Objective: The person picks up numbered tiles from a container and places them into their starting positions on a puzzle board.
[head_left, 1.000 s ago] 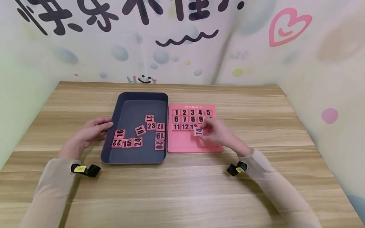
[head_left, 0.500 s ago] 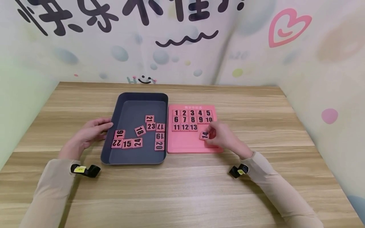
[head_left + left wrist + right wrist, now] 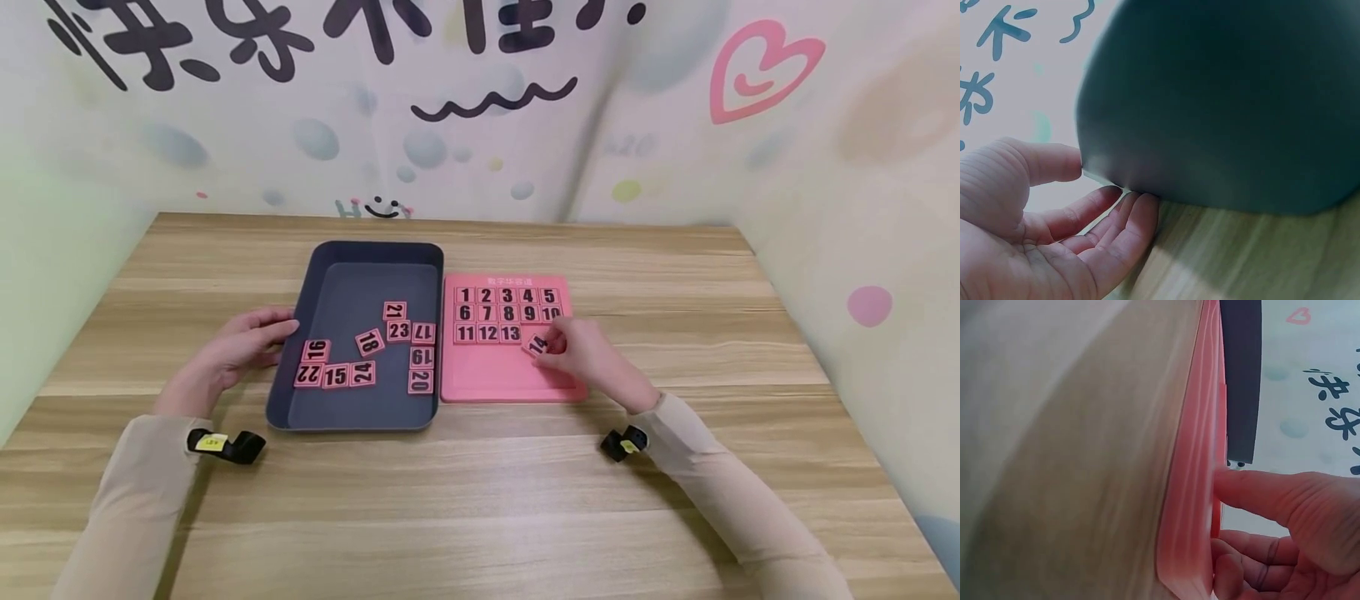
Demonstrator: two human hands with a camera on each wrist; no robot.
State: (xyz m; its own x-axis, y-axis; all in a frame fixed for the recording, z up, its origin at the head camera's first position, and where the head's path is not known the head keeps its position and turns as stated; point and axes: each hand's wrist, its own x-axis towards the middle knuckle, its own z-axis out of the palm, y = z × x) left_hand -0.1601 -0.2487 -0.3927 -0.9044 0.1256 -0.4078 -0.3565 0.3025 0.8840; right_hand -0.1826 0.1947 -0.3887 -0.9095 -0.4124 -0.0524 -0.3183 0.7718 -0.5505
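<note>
My left hand (image 3: 243, 346) holds the left edge of a dark grey tray (image 3: 352, 287). In the left wrist view the thumb (image 3: 1054, 164) is at the rim and the other fingers lie against its outer wall. My right hand (image 3: 588, 354) pinches the pink number tile 14 (image 3: 536, 345), which sits turned at an angle over the pink puzzle board (image 3: 480, 375), just right of tile 13 (image 3: 511, 333). Tiles 1 to 13 fill the board's upper rows in order. In the right wrist view the board's side (image 3: 1191, 487) shows; the tile's face is hidden there.
Several loose tiles lie in the tray, among them 15 (image 3: 336, 376), 18 (image 3: 370, 342) and 21 (image 3: 394, 311), turned various ways. Tray and board stand side by side on a wooden table (image 3: 480, 500). A printed wall (image 3: 480, 167) rises behind.
My right hand first carried tile 14 right, away from tile 13, then slightly back up and left. The tile has turned to a slant. My left hand keeps its place on the tray.
</note>
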